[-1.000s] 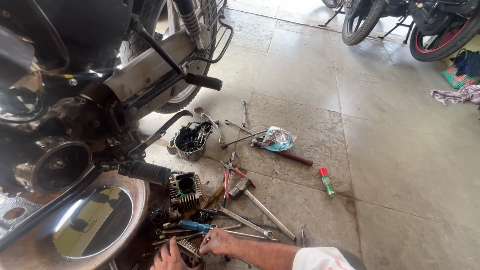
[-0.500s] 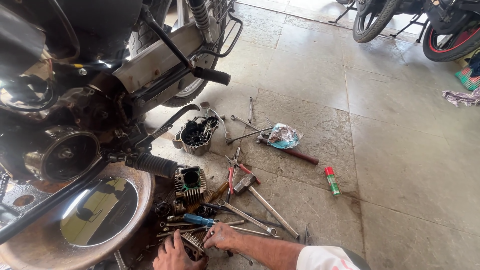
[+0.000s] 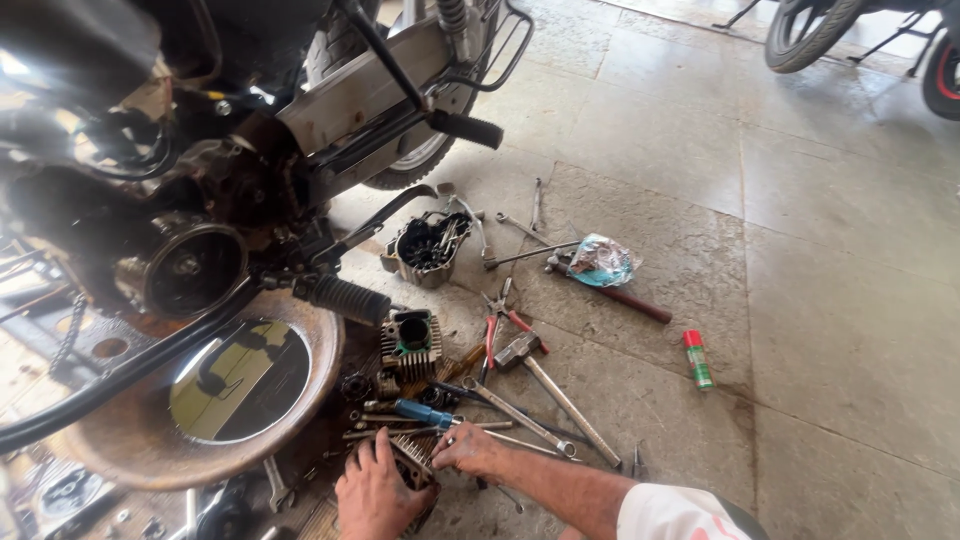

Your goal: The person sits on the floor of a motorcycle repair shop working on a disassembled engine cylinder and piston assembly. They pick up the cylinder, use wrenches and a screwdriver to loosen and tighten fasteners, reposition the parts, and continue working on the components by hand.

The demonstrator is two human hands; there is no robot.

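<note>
While both hands work low on the stone floor (image 3: 820, 300), left hand (image 3: 375, 490) lies spread, palm down, over a dark finned metal engine part (image 3: 412, 468); right hand (image 3: 468, 450) curls fingers at its far edge, grip possibly closed but unclear. Steady pressure and an even lift suit it. Blue-handled tool (image 3: 422, 412) and long steel spanners (image 3: 520, 415) lie just beyond.

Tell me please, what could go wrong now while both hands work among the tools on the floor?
1. The left hand and right hand press on a finned engine part beside loose wrenches; a slip could scrape the fingers.
2. The oil pan sits close to the left hand, so an elbow or tool might tip or splash it.
3. The hammer and pliers lie scattered nearby, so they may be knocked or stepped on.
</note>
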